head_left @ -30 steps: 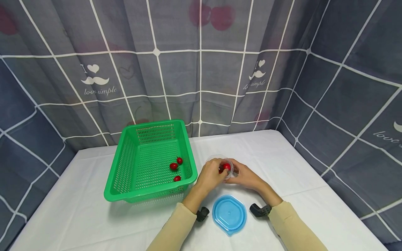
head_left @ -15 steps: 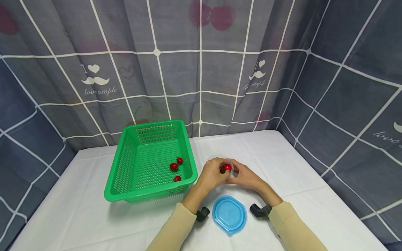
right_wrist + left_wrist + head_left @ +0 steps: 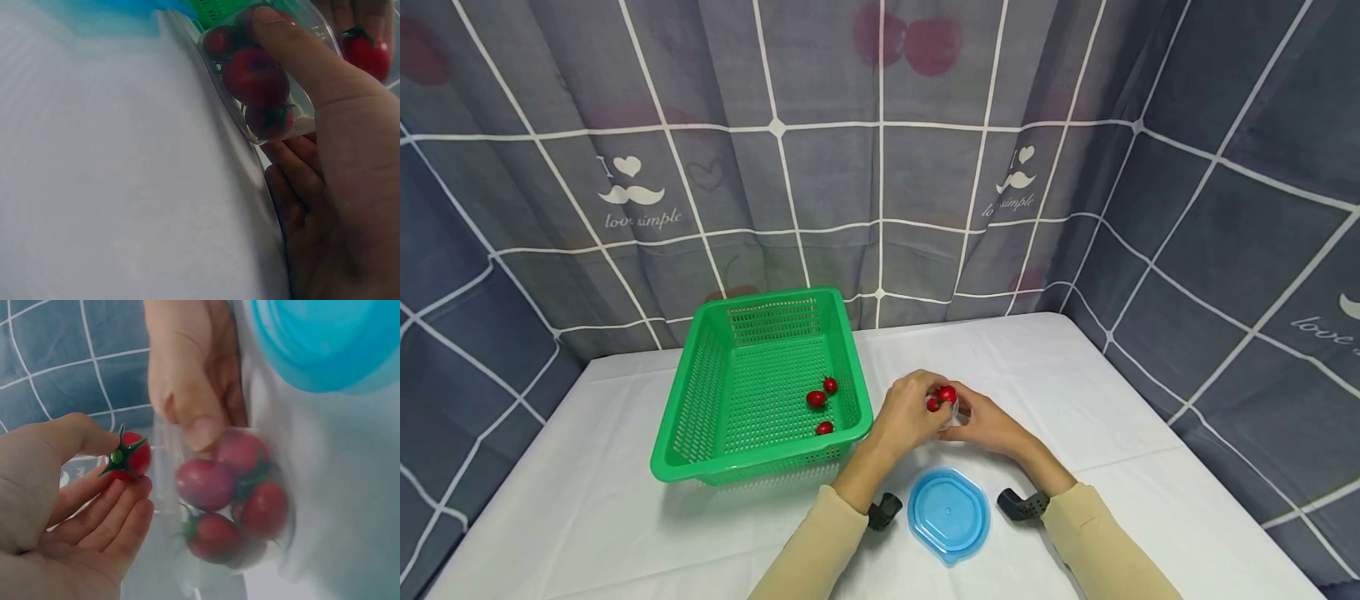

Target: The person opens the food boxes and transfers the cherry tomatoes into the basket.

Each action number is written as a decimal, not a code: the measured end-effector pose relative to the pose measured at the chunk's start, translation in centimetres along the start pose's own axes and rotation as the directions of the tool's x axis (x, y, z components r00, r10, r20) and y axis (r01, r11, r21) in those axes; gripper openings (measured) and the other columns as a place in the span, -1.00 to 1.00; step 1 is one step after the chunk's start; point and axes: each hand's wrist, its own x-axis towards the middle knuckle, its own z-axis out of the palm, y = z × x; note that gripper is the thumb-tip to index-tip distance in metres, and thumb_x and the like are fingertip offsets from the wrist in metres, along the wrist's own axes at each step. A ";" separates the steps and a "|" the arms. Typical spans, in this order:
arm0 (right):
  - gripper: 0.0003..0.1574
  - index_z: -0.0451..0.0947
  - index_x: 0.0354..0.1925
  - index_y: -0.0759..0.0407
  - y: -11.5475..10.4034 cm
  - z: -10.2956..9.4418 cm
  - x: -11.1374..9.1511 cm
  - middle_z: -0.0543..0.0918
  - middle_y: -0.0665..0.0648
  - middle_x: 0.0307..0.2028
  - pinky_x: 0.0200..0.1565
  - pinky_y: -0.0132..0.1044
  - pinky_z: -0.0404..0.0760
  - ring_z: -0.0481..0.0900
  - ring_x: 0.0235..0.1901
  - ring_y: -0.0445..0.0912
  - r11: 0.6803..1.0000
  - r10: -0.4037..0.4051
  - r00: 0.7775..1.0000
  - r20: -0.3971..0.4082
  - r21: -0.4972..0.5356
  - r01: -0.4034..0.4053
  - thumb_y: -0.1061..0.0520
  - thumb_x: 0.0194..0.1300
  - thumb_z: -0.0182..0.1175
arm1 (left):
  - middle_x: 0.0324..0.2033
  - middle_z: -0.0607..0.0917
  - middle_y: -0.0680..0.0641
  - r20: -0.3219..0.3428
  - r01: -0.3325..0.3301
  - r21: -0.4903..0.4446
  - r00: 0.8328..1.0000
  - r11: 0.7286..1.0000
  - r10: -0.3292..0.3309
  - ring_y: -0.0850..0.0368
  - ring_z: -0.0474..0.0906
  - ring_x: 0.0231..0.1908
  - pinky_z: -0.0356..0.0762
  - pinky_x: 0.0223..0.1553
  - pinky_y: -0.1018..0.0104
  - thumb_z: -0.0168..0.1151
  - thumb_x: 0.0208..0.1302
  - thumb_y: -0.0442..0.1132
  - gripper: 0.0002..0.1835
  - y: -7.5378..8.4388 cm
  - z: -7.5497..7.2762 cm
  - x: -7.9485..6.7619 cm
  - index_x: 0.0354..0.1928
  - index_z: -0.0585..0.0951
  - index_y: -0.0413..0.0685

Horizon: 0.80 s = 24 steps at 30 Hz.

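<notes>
Your right hand (image 3: pixel 987 422) grips the tomato-laden tub (image 3: pixel 303 107), your left hand (image 3: pixel 907 411) pinches another tomato (image 3: pixel 135 456), three tomatoes (image 3: pixel 816 399) apparently await transfer from the basket (image 3: pixel 752 457), lid (image 3: pixel 949 515) unfitted.

A small curtained-off corner was seen; whether it was set in a home, an office or a studio could not be told. Its back and both sides were screened by grey-blue fabric curtains (image 3: pixel 827 179), white-gridded and lettered "love simple". A white-cloth-covered table (image 3: pixel 1075 408) was enclosed there, with household-style ware upon it: a green perforated plastic basket (image 3: pixel 767 457).
</notes>
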 end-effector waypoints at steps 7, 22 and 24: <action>0.11 0.25 0.53 0.15 0.1 0.1 0.0 0.45 0.19 0.44 0.41 0.22 0.35 0.39 0.43 0.24 0.999 0.016 1.000 0.012 0.032 -0.016 -0.04 0.14 0.53 | -0.15 0.77 -0.14 -0.021 -0.052 -0.039 0.998 0.998 0.051 0.00 0.74 -0.17 0.70 -0.08 0.30 0.36 0.23 -0.35 -0.76 1.2 -0.9 0.0 -0.07 0.74 -0.24; 0.03 0.35 0.46 0.02 0.2 0.3 0.2 0.54 0.12 0.37 0.40 0.23 0.36 0.46 0.39 0.20 0.998 -0.023 1.000 -0.006 0.050 0.023 -0.05 0.11 0.58 | -0.13 0.79 -0.14 -0.100 -0.082 -0.060 0.992 0.995 0.076 -0.03 0.74 -0.06 0.70 0.00 0.16 0.35 0.18 -0.37 -0.74 2.1 -2.5 0.2 -0.07 0.75 -0.23; 0.01 0.38 0.44 0.00 0.2 0.3 0.1 0.55 0.11 0.36 0.40 0.25 0.35 0.45 0.39 0.21 0.999 -0.023 1.000 -0.009 0.047 0.024 -0.06 0.10 0.58 | -0.15 0.79 -0.13 -0.107 -0.085 -0.061 0.991 0.994 0.078 -0.02 0.74 -0.07 0.70 0.01 0.15 0.35 0.19 -0.37 -0.75 2.1 -2.6 0.2 -0.07 0.75 -0.23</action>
